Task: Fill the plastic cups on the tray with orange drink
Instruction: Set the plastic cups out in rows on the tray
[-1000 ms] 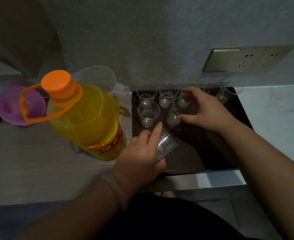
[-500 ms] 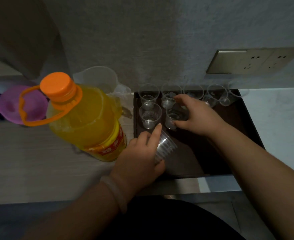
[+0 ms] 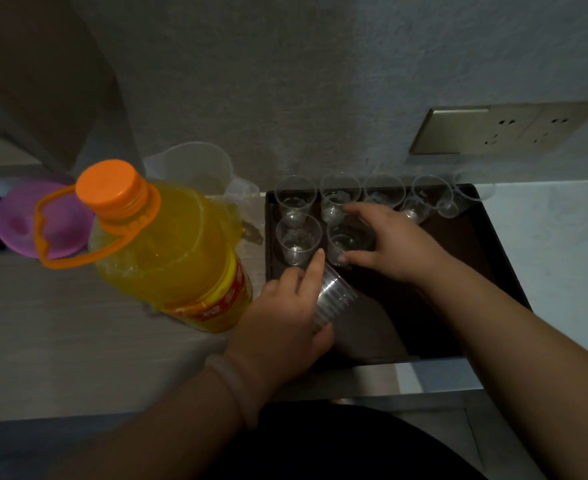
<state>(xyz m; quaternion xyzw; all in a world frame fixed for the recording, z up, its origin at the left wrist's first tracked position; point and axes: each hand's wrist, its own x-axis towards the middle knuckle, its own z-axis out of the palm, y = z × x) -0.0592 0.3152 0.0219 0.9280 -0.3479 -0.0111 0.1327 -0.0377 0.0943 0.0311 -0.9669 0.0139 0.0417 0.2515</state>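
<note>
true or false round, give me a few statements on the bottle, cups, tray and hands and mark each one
1. The cups on the tray hold orange drink. False: they look clear and empty.
2. The bottle has its cap on. True.
3. The left hand grips a stack of spare cups. True.
4. The right hand grips the bottle. False: it holds a cup standing on the tray.
5. The funnel lies right of the tray. False: it lies left of the bottle.
</note>
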